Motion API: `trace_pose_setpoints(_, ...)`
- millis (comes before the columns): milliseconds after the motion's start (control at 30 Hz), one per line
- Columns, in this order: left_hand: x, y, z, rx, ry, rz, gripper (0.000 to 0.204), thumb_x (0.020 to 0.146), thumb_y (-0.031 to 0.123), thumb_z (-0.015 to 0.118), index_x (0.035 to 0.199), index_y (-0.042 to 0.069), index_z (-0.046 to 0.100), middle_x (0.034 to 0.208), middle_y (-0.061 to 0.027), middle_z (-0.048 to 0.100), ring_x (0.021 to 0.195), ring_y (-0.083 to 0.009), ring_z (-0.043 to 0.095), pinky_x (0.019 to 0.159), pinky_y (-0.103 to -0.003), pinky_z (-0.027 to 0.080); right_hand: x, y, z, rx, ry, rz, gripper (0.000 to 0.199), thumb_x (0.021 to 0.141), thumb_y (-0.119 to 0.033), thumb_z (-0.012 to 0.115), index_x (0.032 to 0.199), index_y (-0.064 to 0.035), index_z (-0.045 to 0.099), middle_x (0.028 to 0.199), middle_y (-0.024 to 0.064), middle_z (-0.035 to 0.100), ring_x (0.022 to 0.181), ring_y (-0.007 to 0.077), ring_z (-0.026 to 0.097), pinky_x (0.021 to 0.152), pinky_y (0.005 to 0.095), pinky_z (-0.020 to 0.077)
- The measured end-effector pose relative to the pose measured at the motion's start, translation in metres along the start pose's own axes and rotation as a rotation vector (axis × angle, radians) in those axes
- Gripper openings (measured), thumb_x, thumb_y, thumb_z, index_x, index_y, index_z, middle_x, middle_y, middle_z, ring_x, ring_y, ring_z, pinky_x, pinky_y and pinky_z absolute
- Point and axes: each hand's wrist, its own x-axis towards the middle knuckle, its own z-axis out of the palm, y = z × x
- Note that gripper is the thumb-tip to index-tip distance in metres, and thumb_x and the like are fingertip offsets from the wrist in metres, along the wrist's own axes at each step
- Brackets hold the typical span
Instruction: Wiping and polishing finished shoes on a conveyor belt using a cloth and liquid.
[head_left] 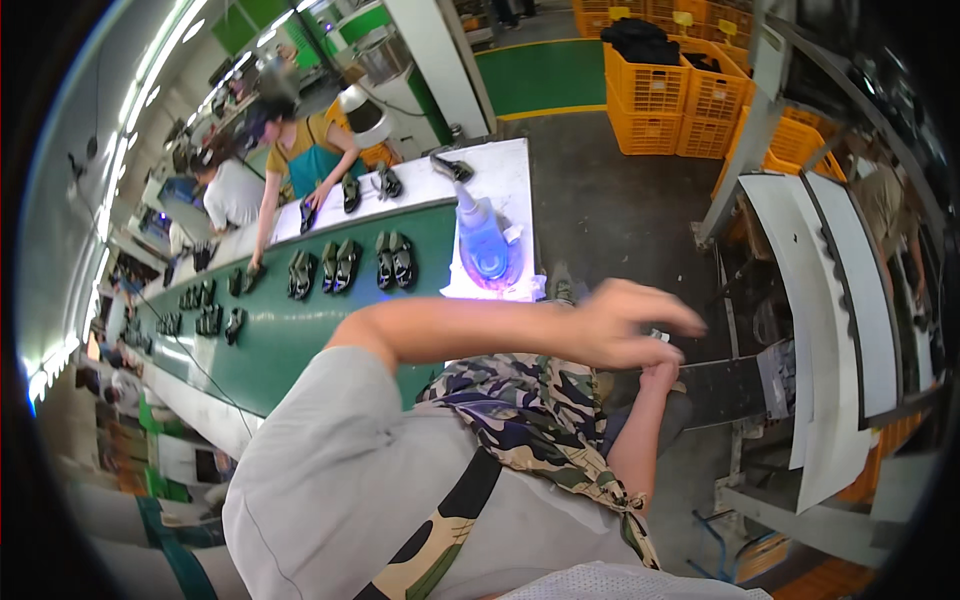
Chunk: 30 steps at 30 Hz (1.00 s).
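My left hand (635,325) reaches across in front of my body to the right, its fingers smeared by motion. Just below it, my right hand (660,375) is closed, partly covered by the left, and what it holds is hidden. A small pale thing (660,336) shows by the left fingers, too small to name. Both hands are off the conveyor, beyond its right end. Nearest to them on the white table end stands a squeeze bottle (484,240) with a nozzle, lit blue-violet. Pairs of dark sandals (394,260) stand on the green conveyor belt (300,345).
A co-worker in a teal apron (308,155) handles sandals across the belt. More sandals (388,182) sit on the far white ledge (500,160). Yellow crates (645,100) are stacked at the back right. A metal frame with pale panels (815,320) stands to my right.
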Motion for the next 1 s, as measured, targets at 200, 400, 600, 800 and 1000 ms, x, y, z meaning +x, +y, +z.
trace_pose_setpoints(200,-0.153,0.03,-0.183,0.222,0.961,-0.207,0.03,0.085,0.005,0.066,0.111,0.0,0.052,0.102,-0.0081,0.061,0.089,-0.0145,0.058,0.081,-0.03,0.049,-0.004,-0.011,-0.012,-0.107,-0.03,0.077,0.013,0.087,-0.012,0.068,0.098,-0.0102,0.062,0.086,0.0036,0.063,0.074,0.0162,0.059,0.063,0.034,0.0464)
trace_pose_setpoints(400,-0.09,0.052,-0.31,0.277,0.608,-0.055,0.049,0.094,0.023,0.06,0.131,-0.006,0.047,0.122,-0.0189,0.06,0.109,-0.023,0.062,0.093,-0.034,0.05,-0.021,-0.029,0.044,-0.149,-0.075,0.052,0.009,0.09,-0.014,0.066,0.099,-0.0116,0.064,0.086,0.0017,0.064,0.075,0.0163,0.06,0.066,0.0348,0.046)
trace_pose_setpoints(600,-0.055,0.036,-0.296,-0.137,0.459,-0.046,0.03,0.098,0.025,0.058,0.105,-0.004,0.061,0.08,-0.0141,0.069,0.075,-0.0198,0.068,0.072,-0.031,0.053,-0.024,-0.019,0.092,-0.187,-0.235,0.026,0.005,0.092,-0.014,0.064,0.096,-0.0141,0.063,0.088,0.0024,0.065,0.076,0.0181,0.059,0.068,0.038,0.0464)
trace_pose_setpoints(800,-0.049,0.046,-0.266,-0.189,0.518,-0.039,0.028,0.095,0.027,0.062,0.095,-0.001,0.061,0.074,-0.0076,0.066,0.069,-0.0137,0.063,0.066,-0.027,0.049,-0.046,0.0,0.132,-0.303,-0.225,0.026,0.006,0.088,-0.013,0.067,0.091,-0.0131,0.062,0.082,0.0012,0.062,0.073,0.0162,0.059,0.062,0.0366,0.0455)
trace_pose_setpoints(1000,-0.069,0.048,-0.278,-0.235,0.451,-0.084,0.033,0.095,0.028,0.06,0.106,-0.003,0.059,0.085,-0.0116,0.067,0.079,-0.0182,0.066,0.075,-0.031,0.052,-0.055,0.011,0.156,-0.411,-0.213,0.037,0.009,0.087,-0.011,0.067,0.094,-0.0123,0.062,0.084,0.0023,0.064,0.072,0.0166,0.059,0.061,0.0361,0.0457)
